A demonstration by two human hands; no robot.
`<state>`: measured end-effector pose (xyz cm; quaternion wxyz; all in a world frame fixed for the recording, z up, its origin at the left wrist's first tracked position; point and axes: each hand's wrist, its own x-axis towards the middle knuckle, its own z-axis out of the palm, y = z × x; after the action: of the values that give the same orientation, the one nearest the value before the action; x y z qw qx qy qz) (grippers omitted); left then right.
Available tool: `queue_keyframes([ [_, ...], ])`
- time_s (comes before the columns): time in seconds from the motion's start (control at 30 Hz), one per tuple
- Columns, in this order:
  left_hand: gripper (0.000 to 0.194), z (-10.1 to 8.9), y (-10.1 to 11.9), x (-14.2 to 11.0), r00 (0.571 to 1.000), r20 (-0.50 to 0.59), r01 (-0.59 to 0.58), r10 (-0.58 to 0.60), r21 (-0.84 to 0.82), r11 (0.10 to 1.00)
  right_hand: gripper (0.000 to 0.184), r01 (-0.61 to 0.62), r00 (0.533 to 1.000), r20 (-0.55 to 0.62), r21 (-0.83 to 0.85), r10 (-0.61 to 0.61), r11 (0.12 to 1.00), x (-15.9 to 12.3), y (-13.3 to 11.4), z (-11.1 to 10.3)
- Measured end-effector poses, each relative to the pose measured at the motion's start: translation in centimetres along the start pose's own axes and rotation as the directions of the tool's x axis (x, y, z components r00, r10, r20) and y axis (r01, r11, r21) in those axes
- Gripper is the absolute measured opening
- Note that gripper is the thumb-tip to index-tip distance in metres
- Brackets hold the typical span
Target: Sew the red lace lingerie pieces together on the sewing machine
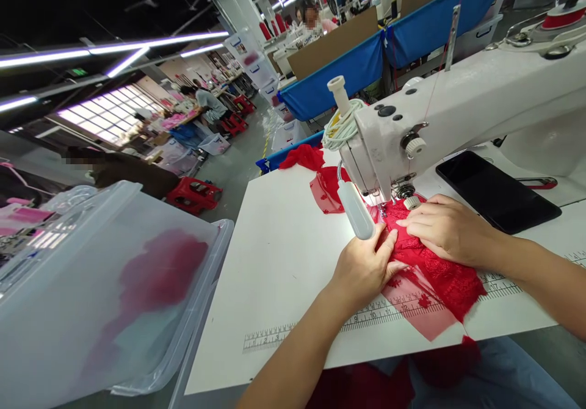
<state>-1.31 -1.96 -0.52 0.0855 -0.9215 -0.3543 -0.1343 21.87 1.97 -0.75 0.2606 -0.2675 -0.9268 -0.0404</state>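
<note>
Red lace fabric (428, 262) with a sheer, flower-patterned panel (421, 305) lies under the needle area of a white sewing machine (462, 104). My left hand (364, 265) grips its left edge close to the presser foot (383, 209), thumb and fingers closing on the cloth. On the other side, my right hand (446, 229) presses and holds the bunched lace with bent fingers. A small white lamp (356, 210) hangs beside the needle, lighting the cloth. Part of the fabric under my hands is hidden.
A black phone (497, 189) and small scissors-like tool (538, 182) lie right of the machine. More red cloth (329, 189) trails behind the needle. A ruler strip (320, 325) runs along the white table (265, 262). At left stands a translucent bin (105, 299); people work beyond.
</note>
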Motion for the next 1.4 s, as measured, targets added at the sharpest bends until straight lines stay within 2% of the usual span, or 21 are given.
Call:
queue_keyframes([
  [0.13,0.058,-0.1,0.3,-0.3,1.0,-0.015,-0.016,0.018,0.079,0.997,0.027,-0.018,1.0,0.021,-0.055,0.019,0.998,0.0,-0.2,-0.1],
  [0.3,0.059,-0.2,0.4,-0.4,1.0,-0.002,-0.002,0.002,0.091,0.996,0.029,-0.032,0.999,0.04,-0.062,0.035,0.998,0.0,-0.4,-0.3],
  [0.57,0.056,-0.3,0.3,-0.2,0.999,-0.042,0.008,-0.004,0.084,0.996,0.028,-0.006,1.0,0.015,-0.089,0.007,0.996,0.0,-0.5,-0.3],
  [0.67,0.057,-0.2,0.2,-0.1,0.998,-0.053,0.024,-0.02,0.078,0.997,0.027,-0.018,0.999,-0.034,-0.11,0.015,0.994,-0.1,-0.5,0.0],
  [0.73,0.058,-0.2,0.1,-0.1,0.999,-0.045,0.034,-0.03,0.078,0.996,0.029,-0.032,0.998,-0.054,-0.12,0.025,0.992,-0.1,-0.5,0.2],
  [0.9,0.06,0.2,-0.2,-0.1,0.999,-0.02,0.05,-0.049,0.088,0.995,0.029,-0.01,1.0,0.007,-0.146,0.011,0.989,0.1,-0.4,0.2],
  [1.17,0.061,0.8,-0.9,0.0,0.998,-0.011,0.063,-0.062,0.115,0.991,0.028,-0.038,0.999,0.024,-0.163,0.042,0.986,0.5,-0.1,0.3],
  [1.4,0.064,1.2,-1.2,-0.1,0.995,0.022,0.091,-0.092,0.045,0.995,0.033,-0.077,0.997,0.008,-0.129,0.078,0.989,0.8,0.5,0.6],
])
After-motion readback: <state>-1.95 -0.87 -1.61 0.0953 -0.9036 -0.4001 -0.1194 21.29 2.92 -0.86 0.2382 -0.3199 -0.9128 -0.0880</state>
